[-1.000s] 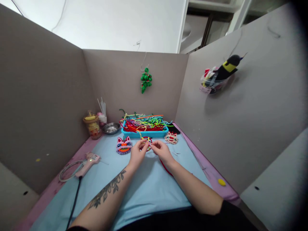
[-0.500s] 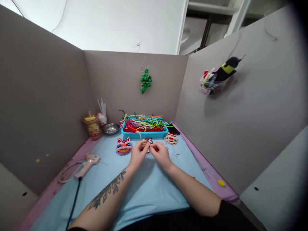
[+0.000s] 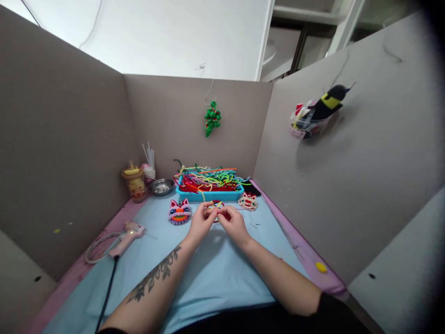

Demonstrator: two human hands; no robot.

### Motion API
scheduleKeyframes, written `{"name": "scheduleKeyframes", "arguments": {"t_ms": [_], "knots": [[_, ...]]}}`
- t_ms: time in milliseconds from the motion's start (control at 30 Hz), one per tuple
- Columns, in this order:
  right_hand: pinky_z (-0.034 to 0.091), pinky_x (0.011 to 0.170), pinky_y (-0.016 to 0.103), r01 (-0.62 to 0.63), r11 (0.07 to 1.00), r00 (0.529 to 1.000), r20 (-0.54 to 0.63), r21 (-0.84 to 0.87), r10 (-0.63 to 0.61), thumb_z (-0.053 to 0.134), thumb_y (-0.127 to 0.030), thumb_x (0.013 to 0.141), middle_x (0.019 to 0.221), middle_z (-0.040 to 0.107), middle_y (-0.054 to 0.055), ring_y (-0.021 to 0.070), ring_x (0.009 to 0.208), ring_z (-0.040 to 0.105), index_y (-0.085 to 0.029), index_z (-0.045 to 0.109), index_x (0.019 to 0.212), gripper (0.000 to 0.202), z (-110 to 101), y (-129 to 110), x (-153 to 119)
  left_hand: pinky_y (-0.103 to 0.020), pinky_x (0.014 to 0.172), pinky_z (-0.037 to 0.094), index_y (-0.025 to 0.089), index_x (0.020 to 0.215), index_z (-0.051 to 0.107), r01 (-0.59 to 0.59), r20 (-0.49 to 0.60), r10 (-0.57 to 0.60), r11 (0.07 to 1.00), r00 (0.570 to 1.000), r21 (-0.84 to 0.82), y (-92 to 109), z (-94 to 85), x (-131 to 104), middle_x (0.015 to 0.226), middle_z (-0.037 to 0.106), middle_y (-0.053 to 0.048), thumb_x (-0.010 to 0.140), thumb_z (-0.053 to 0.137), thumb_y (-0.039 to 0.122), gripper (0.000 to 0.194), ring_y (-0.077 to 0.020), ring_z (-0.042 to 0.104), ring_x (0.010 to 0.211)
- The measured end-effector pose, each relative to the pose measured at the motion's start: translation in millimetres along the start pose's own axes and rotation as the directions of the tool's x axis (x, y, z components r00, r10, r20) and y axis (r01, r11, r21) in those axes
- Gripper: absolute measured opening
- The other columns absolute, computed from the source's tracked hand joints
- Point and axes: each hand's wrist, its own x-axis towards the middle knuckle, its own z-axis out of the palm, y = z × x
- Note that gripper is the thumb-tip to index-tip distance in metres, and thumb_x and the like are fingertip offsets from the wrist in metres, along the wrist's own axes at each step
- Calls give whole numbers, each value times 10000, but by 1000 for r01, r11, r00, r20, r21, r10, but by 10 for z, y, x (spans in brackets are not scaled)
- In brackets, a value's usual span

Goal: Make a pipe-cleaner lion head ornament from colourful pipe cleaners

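Note:
My left hand (image 3: 202,221) and my right hand (image 3: 233,224) meet above the blue cloth, fingertips pinched close together. Between them is a small piece of pipe cleaner work (image 3: 218,204), with red and yellow strands showing above the fingers; its full shape is hidden. To the left lies a lilac, red and orange pipe cleaner animal face (image 3: 179,212). A cream and red pipe cleaner face (image 3: 248,202) rests beyond my right hand. Just behind the hands stands a blue basket (image 3: 194,196) heaped with many-coloured pipe cleaners (image 3: 212,179).
On the left lie a pink glue gun (image 3: 128,238) with its cord, a lidded cup (image 3: 136,184) and a metal bowl (image 3: 162,187). A yellow disc (image 3: 321,267) sits at the right edge. Grey panels (image 3: 194,120) enclose three sides, with a green ornament (image 3: 212,118) hanging at the back.
Both hands stay together at nearly the same spot. The yellow strands in the fingers have shifted slightly, and the whole view has moved a little.

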Motion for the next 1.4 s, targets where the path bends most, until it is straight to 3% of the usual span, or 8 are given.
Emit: {"name": "scheduleKeyframes", "arguments": {"t_ms": [367, 600, 733, 867, 1000, 1133, 1267, 1400], "knots": [[412, 695, 268, 273, 941, 952, 194, -201, -235, 448, -171, 839, 854, 583, 58, 173, 798, 528, -213, 631, 915, 203, -119, -24, 35, -221, 575, 415, 193, 1019, 397, -83, 41, 77, 978, 996, 192, 69, -59, -3, 644, 557, 47, 791, 552, 338, 311, -110, 562, 606], [369, 669, 255, 429, 804, 882, 384, -413, -273, 424, -235, 875, 806, 596, 45, 162, 754, 501, -266, 680, 892, 259, -160, 17, 34, -195, 496, 357, 198, 984, 368, 50, 108, -71, 982, 992, 185, -22, -126, 43, 576, 512, 79, 756, 568, 296, 318, -91, 492, 498], [397, 717, 270, 311, 913, 938, 240, -264, -250, 436, -218, 856, 864, 610, 58, 174, 817, 533, -234, 655, 949, 239, -137, -18, 26, -224, 571, 406, 195, 1027, 377, -51, 36, 44, 975, 998, 215, 34, -123, 41, 630, 562, 51, 765, 576, 323, 353, -116, 558, 581], [387, 617, 257, 8, 998, 996, 91, -65, -3, 524, -273, 794, 690, 582, 28, 153, 665, 513, -187, 633, 723, 156, -100, -59, 51, -267, 677, 439, 190, 1092, 399, -219, -12, 251, 867, 968, 447, 89, -114, 4, 749, 626, -14, 823, 528, 317, 323, -152, 617, 715], [316, 503, 231, -310, 938, 943, 178, 155, 282, 584, -394, 723, 508, 487, -28, 106, 498, 420, -168, 568, 590, 263, -67, -64, 76, -297, 682, 468, 176, 1096, 412, -364, 35, 453, 664, 891, 653, 30, -118, -21, 841, 647, -65, 846, 507, 279, 286, -181, 637, 775], [260, 457, 217, -487, 817, 864, 307, 309, 399, 608, -399, 678, 432, 433, -55, 77, 430, 353, -160, 541, 563, 274, -38, -55, 73, -327, 694, 487, 166, 1057, 432, -460, 87, 608, 492, 789, 739, -22, -122, -25, 836, 653, -76, 851, 501, 246, 231, -189, 641, 767], [273, 465, 216, -466, 843, 873, 294, 268, 389, 594, -355, 690, 449, 445, -51, 79, 440, 367, -159, 548, 572, 234, -25, -51, 55, -315, 690, 485, 176, 1061, 420, -467, 104, 592, 502, 799, 728, -28, -122, -25, 836, 655, -69, 849, 496, 223, 230, -184, 641, 772], [346, 563, 239, -124, 991, 985, 117, -58, 130, 548, -284, 759, 597, 549, -5, 123, 581, 485, -168, 592, 635, 175, -48, -62, 8, -301, 654, 465, 178, 1084, 386, -367, 83, 440, 611, 894, 702, 3, -114, -31, 817, 656, -63, 836, 490, 216, 271, -192, 637, 751]]}}
